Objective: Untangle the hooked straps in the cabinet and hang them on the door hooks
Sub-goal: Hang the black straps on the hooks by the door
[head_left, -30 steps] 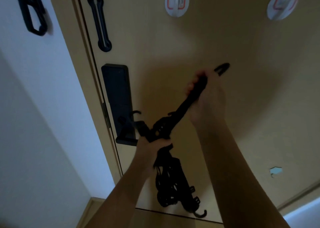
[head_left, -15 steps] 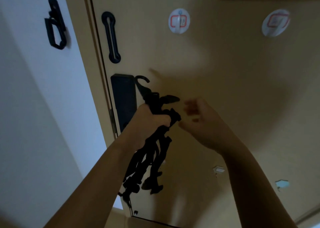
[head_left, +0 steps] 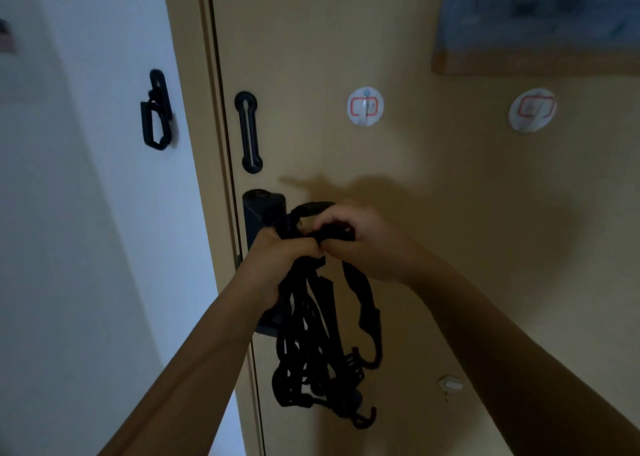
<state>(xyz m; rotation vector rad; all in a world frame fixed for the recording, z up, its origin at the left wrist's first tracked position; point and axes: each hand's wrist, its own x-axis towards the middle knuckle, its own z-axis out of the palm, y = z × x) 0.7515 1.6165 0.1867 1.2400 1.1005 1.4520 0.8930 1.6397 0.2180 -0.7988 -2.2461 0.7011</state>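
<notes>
A tangled bundle of black hooked straps (head_left: pixel 318 334) hung in front of a tan door (head_left: pixel 450 213), held at its top by both hands. The left hand (head_left: pixel 280 258) clutched the gathered bunch. The right hand (head_left: pixel 360 244), just beside it, pinched one loop with curled fingers. Hook ends dangled at the bottom. Untangling seemed under way, with nothing hung yet: the near door hook (head_left: pixel 365 106) and the far door hook (head_left: pixel 532 109), both round white pads above the hands, were bare. A black lock (head_left: pixel 265 209) sat behind the bundle, below a slotted black plate (head_left: pixel 247 131). A white wall (head_left: pixel 86 247) adjoined the door, carrying a black fitting (head_left: pixel 156 111). The room was dim.
</notes>
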